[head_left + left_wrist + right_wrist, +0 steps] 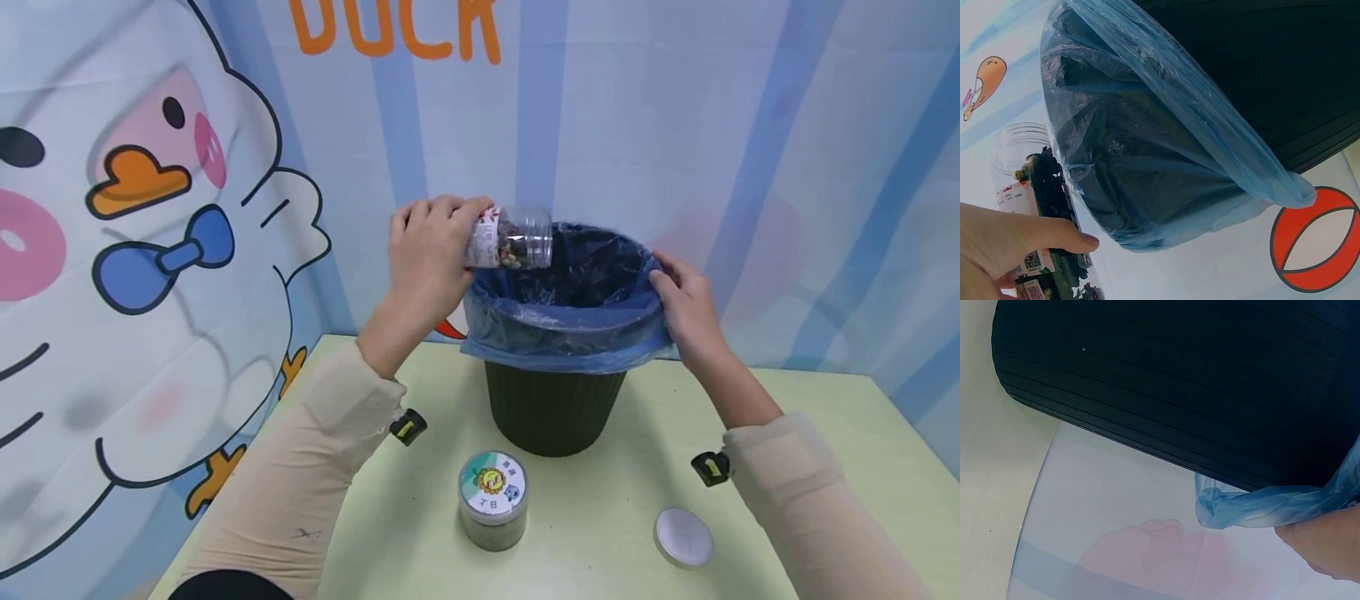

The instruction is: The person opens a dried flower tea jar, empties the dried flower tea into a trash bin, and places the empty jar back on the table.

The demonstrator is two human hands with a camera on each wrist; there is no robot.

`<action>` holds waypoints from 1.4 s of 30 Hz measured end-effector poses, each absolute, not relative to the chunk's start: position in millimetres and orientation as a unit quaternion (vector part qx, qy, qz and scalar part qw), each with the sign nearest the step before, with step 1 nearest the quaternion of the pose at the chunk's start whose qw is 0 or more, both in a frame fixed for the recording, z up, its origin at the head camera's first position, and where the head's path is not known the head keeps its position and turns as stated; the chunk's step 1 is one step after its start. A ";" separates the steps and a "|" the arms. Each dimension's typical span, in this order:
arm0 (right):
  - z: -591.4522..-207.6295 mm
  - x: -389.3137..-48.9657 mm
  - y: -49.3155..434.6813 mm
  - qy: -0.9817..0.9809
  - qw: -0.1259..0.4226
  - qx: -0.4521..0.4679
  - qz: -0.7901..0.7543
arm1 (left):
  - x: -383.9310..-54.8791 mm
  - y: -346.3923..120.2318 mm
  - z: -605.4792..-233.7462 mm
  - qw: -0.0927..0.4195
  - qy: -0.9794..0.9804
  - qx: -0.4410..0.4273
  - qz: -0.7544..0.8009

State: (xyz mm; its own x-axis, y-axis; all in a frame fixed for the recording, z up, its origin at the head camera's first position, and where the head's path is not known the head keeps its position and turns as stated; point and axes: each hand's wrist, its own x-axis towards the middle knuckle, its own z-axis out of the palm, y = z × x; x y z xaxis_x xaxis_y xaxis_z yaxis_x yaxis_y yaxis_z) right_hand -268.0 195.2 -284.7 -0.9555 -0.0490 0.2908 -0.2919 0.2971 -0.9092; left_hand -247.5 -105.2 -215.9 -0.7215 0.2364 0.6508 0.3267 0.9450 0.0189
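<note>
My left hand (433, 250) grips a clear jar (534, 237) with a printed label, tipped on its side so that its mouth points right, over the left rim of a dark trash can (555, 408). Dark and coloured dried pieces lie inside the jar, which shows no lid on its mouth. A blue plastic bag (562, 333) lines the can and folds down over its rim. On the opposite side my right hand (686, 304) holds the rim and the bag between thumb and fingers. The left wrist view shows the left thumb (1066, 234) laid across the jar.
A closed jar (492, 500) with a cartoon sticker on its lid stands in front of the can. To its right a silver lid (683, 537) lies flat on the pale green table (592, 533). Behind the can hangs a printed cloth backdrop (675, 125).
</note>
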 end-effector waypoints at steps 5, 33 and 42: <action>-282.6 -268.9 195.2 -0.801 0.109 0.104 0.579 | -247.2 -100.7 -214.3 0.355 -0.920 -0.157 -0.061; -287.9 -269.9 196.3 -0.803 0.110 0.115 0.574 | -246.2 -95.3 -223.1 0.427 -0.884 -0.189 -0.026; -285.4 -270.2 194.5 -0.804 0.117 0.113 0.572 | -247.2 -93.0 -223.4 0.432 -0.881 -0.195 -0.012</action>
